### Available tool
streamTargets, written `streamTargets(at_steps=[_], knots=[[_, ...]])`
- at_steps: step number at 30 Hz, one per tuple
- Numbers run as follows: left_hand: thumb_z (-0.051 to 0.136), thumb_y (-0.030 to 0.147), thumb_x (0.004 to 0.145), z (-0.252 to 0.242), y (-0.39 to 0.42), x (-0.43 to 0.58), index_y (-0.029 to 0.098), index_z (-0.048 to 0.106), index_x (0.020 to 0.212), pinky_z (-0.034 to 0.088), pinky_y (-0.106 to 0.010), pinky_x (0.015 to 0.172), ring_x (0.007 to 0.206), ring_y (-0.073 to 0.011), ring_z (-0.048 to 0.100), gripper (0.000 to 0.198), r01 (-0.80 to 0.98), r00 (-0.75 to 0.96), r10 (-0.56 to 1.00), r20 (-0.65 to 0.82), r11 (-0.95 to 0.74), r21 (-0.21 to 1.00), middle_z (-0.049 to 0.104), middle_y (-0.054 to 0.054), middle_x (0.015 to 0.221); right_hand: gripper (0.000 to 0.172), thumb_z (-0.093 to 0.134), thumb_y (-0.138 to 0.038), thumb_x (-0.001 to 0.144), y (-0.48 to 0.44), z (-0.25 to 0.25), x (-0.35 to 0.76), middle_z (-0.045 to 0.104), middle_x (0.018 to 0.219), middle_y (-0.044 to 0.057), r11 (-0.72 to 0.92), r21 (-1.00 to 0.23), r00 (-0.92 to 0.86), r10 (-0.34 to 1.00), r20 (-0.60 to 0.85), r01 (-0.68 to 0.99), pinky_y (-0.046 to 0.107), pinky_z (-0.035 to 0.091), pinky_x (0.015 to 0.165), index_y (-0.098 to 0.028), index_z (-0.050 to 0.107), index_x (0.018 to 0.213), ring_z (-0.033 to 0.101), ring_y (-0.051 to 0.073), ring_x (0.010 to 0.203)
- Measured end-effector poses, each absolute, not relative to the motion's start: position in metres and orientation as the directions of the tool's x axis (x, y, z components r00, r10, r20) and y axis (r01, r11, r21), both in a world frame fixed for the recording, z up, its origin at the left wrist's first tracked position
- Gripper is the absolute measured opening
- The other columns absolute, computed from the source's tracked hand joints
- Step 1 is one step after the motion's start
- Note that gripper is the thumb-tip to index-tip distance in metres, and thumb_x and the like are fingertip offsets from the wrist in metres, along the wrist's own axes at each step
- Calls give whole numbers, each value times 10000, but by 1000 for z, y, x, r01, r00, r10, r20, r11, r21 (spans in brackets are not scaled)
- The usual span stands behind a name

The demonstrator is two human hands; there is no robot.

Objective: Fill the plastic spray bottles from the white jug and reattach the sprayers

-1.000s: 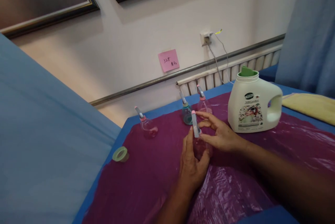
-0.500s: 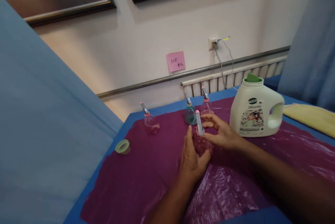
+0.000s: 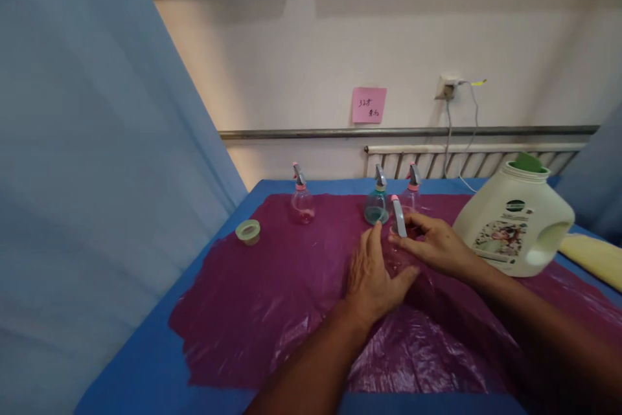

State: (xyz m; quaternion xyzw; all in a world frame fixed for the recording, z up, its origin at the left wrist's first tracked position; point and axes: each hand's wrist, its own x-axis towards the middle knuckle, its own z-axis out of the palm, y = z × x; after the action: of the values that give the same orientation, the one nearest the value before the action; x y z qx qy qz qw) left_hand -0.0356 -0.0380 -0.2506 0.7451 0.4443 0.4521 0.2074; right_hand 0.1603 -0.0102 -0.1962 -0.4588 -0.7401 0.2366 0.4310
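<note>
My left hand [image 3: 376, 276] wraps around the body of a small clear spray bottle [image 3: 396, 253] standing on the purple plastic sheet [image 3: 272, 298]. My right hand [image 3: 437, 243] pinches the bottle's neck just under its grey trigger head [image 3: 399, 215]. Behind them stand a teal-tinted spray bottle [image 3: 376, 204] and a pinkish one [image 3: 413, 191]. A third small spray bottle [image 3: 302, 198] stands further left.
A large white detergent jug [image 3: 518, 227] with a green cap stands at the right. A pale green cap [image 3: 247, 231] lies at the sheet's left edge. A yellow cloth [image 3: 590, 256] lies far right. Blue fabric [image 3: 87, 175] hangs on the left; a wall with a radiator is behind.
The view has swung left and levelled out. Both hands stay on the same small bottle, with only slight shifts of the fingers.
</note>
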Motion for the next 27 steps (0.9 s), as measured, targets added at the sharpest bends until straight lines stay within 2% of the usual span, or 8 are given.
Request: streamTargets(at_steps=[3,5,6,11,16,22,27], knots=[[724,547,1026,-241,-43,-39,209,539,1477,563,-553,1130,1331,-345,665,593,357,78,703,707,-681,639,653,-174,1415,338,809,-555,939,8,-183,151,844,992,50,487,-706,-243,872,425,515,363,603,760,-240,829,1062,758,243,854],[642,499,1082,-235,-46,-41,213,620,1241,590,-465,1002,1119,-281,704,329,319,53,621,782,-753,576,698,-117,1182,344,801,-559,940,26,-174,142,843,972,52,491,-689,-234,868,437,533,353,596,737,-228,824,1030,756,239,832],[616,471,1096,-234,-47,-41,217,628,1147,587,-431,948,1038,-260,701,259,320,61,596,801,-771,550,700,-96,1092,338,796,-554,941,36,-169,136,841,954,50,489,-674,-227,867,443,554,349,592,731,-226,821,1016,755,236,823],[569,406,1121,-236,-48,-37,226,628,973,544,-356,792,841,-217,687,240,386,146,566,811,-788,480,710,-53,887,247,777,-455,966,83,-152,103,846,994,55,451,-583,-204,874,441,676,336,575,809,-219,808,1031,774,232,900],[596,353,1101,-243,-46,-34,227,631,932,523,-332,731,789,-201,700,214,455,192,580,792,-767,452,714,-36,856,171,785,-323,955,123,-160,66,841,1036,85,356,-530,-139,904,405,770,329,547,829,-199,780,1072,770,235,941],[607,332,1091,-246,-46,-31,226,640,960,530,-332,711,801,-201,721,172,487,211,575,790,-763,425,734,-30,882,287,716,-327,999,149,-175,48,825,1150,149,213,-454,-42,933,357,865,362,539,862,-192,731,1252,768,300,1059],[610,346,1084,-248,-45,-28,226,644,960,543,-333,703,793,-199,721,176,523,233,596,769,-743,417,735,-29,883,274,693,-338,993,153,-172,53,821,1133,160,196,-402,-50,937,346,894,371,548,875,-192,728,1222,767,318,1060]])
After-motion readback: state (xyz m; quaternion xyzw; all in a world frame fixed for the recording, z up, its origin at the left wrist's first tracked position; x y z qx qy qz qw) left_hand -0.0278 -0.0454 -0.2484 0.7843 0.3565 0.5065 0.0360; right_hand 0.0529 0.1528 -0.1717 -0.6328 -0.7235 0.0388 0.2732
